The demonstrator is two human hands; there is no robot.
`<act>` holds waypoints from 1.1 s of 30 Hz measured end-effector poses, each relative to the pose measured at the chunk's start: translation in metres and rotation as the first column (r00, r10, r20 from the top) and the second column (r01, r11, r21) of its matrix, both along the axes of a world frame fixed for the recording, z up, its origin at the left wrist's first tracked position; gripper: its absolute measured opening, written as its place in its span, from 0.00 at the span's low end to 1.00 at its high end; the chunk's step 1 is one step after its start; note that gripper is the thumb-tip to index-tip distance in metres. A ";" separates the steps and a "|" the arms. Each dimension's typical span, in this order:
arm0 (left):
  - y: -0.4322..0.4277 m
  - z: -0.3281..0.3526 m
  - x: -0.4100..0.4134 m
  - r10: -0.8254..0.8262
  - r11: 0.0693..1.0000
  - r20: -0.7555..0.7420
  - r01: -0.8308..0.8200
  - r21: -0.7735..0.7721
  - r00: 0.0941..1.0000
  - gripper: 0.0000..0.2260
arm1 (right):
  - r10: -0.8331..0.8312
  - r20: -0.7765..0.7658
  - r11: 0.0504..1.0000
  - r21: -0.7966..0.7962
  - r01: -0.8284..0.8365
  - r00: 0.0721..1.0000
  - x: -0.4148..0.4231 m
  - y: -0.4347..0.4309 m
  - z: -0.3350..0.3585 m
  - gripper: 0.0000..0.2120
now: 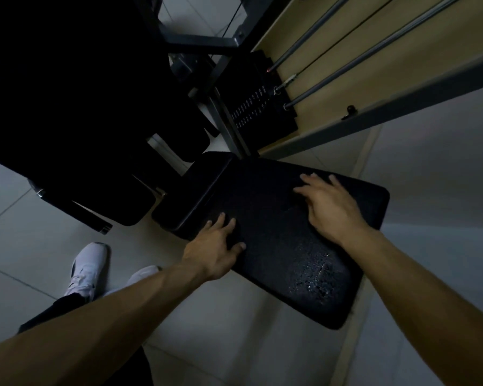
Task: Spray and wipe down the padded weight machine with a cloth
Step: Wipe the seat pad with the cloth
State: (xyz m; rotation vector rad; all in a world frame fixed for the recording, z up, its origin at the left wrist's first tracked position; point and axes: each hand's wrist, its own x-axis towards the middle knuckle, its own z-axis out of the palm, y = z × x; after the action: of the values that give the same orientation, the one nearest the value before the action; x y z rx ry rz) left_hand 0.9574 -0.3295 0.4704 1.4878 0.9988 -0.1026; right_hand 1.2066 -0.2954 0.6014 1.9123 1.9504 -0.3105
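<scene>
Left hand [216,247] presses flat on the left edge of the seat pad [262,196], right hand [331,208] flat mid-pad, fingers spread, gripping nothing; seemingly spray droplets [315,274] glisten near its corner.

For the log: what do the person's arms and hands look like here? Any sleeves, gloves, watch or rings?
Both are bare. The left hand and right hand wear no gloves, and no ring, watch or wristband shows. The left forearm and right forearm are uncovered as far as the frame edge, so no sleeve is in view. Dim light could hide small marks.
</scene>
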 end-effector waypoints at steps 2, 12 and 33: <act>0.000 0.007 0.008 -0.004 1.000 0.028 0.005 -0.006 1.000 0.35 | 0.026 -0.011 1.000 0.009 -0.026 1.000 -0.015 -0.017 -0.007 0.25; 0.001 0.011 0.010 -0.093 0.995 0.078 0.089 0.043 0.993 0.31 | 0.401 -0.210 0.879 -0.186 -0.439 0.892 -0.027 -0.084 0.032 0.27; -0.007 0.055 0.047 -0.108 0.992 0.199 0.093 0.083 0.974 0.33 | 0.016 0.022 0.987 0.162 -0.019 1.000 0.047 -0.038 0.066 0.23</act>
State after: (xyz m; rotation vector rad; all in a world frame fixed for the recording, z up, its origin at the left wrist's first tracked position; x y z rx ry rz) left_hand 1.0040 -0.3364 0.5254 1.5819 0.7699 0.0144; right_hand 1.2538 -0.3333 0.6676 1.9876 2.0335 -0.1303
